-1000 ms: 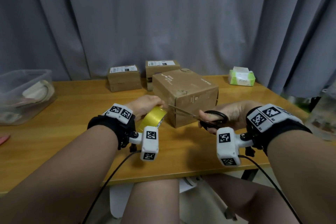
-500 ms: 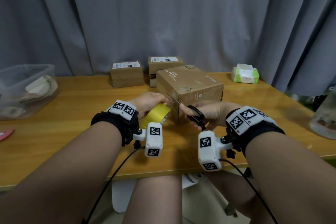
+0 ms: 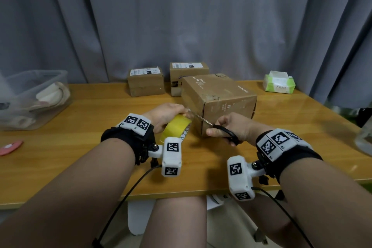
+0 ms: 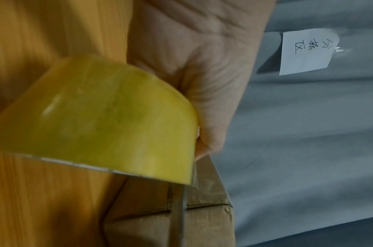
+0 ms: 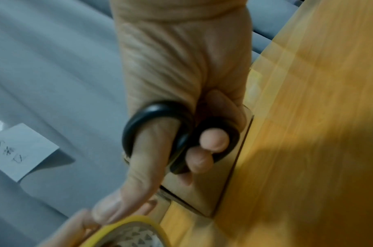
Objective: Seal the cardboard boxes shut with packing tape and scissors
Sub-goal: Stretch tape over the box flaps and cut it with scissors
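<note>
The table (image 3: 281, 147) runs wide and wooden under my arms, and the big cardboard box (image 3: 219, 98) sits just ahead of both my hands, its near corner pointing at me. Two smaller boxes (image 3: 146, 81) stand side by side behind it, near the curtain. My left hand (image 3: 167, 113) is just left of the big box, fingers curled round the yellow tape roll (image 3: 177, 130), gripping it on edge right beside the box's left face. My right hand (image 3: 231, 127) is in front of the box's near corner, thumb through one black loop of the scissors (image 3: 219, 129) and fingers through the other, closed firm on the handles. The blades reach left across the box's front face, tips up by my left fingertips at the top of the roll. In the left wrist view the blades look nearly closed, lying against the box's flap seam just past the roll's edge.
</note>
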A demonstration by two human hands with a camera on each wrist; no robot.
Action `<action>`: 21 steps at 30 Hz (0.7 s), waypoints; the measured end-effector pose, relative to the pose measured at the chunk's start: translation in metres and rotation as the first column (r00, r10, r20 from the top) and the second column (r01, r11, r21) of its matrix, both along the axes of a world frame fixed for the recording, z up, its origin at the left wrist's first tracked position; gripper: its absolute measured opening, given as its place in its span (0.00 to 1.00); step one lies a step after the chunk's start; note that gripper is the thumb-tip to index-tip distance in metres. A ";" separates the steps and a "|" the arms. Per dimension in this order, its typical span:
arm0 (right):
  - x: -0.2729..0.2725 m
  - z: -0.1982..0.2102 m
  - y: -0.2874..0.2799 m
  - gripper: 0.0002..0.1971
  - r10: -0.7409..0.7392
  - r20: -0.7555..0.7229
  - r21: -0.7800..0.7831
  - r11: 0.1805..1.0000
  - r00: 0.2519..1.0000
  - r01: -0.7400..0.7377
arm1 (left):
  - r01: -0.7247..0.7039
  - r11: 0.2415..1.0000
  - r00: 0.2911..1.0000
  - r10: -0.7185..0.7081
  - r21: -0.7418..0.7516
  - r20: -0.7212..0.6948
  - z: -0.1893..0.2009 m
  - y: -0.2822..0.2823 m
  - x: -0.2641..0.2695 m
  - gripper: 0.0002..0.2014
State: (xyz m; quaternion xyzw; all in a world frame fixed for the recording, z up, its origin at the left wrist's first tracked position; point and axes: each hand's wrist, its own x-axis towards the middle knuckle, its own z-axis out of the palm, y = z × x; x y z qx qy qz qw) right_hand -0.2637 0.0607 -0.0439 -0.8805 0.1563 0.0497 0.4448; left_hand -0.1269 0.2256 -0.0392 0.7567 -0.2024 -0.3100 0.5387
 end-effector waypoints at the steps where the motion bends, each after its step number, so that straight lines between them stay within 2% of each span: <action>1: 0.001 -0.002 0.000 0.19 -0.013 -0.042 -0.049 0.999 0.999 0.011 | -0.015 1.000 1.000 0.015 0.000 -0.002 0.000 0.002 0.001 0.10; 4: 0.008 -0.007 0.005 0.23 -0.026 -0.215 -0.296 0.954 0.976 -0.040 | -0.065 0.998 0.998 0.065 0.002 0.017 0.001 0.010 0.006 0.09; 7: 0.020 -0.009 0.016 0.28 -0.075 -0.358 -0.539 0.831 0.930 -0.140 | -0.081 0.997 0.996 0.081 -0.009 0.043 0.003 0.016 0.007 0.09; 11: 0.027 -0.006 0.034 0.40 -0.157 -0.398 -0.646 0.748 0.904 -0.155 | -0.096 0.992 0.981 0.107 -0.076 0.160 0.002 0.019 0.008 0.07; 13: 0.027 -0.003 0.040 0.34 -0.098 -0.427 -0.693 0.674 0.899 -0.256 | -0.084 0.995 0.959 0.097 -0.060 0.267 0.001 0.020 0.006 0.09; 15: 0.029 0.001 0.044 0.20 -0.033 -0.486 -0.716 0.588 0.873 -0.376 | -0.075 0.996 0.931 0.084 -0.038 0.354 0.000 0.020 0.004 0.09; 17: 0.033 0.004 0.043 0.09 0.002 -0.517 -0.708 0.561 0.856 -0.429 | -0.078 0.997 0.907 0.079 -0.021 0.414 -0.004 0.021 0.003 0.09; 18: 0.035 0.007 0.041 0.06 0.014 -0.476 -0.715 0.576 0.879 -0.396 | -0.085 0.996 0.898 0.086 -0.022 0.431 -0.006 0.021 0.005 0.09; 19: 0.036 0.012 0.039 0.07 0.030 -0.374 -0.733 0.603 0.927 -0.315 | -0.099 0.995 0.892 0.100 -0.025 0.442 -0.008 0.021 0.006 0.10; 20: 0.035 0.019 0.039 0.09 0.039 -0.188 -0.750 0.640 0.981 -0.169 | -0.115 0.993 0.886 0.117 -0.031 0.448 -0.009 0.022 0.008 0.10; 21: 0.034 0.028 0.041 0.08 0.040 0.055 -0.749 0.662 0.998 0.015 | -0.131 0.991 0.885 0.134 -0.038 0.447 -0.011 0.023 0.010 0.10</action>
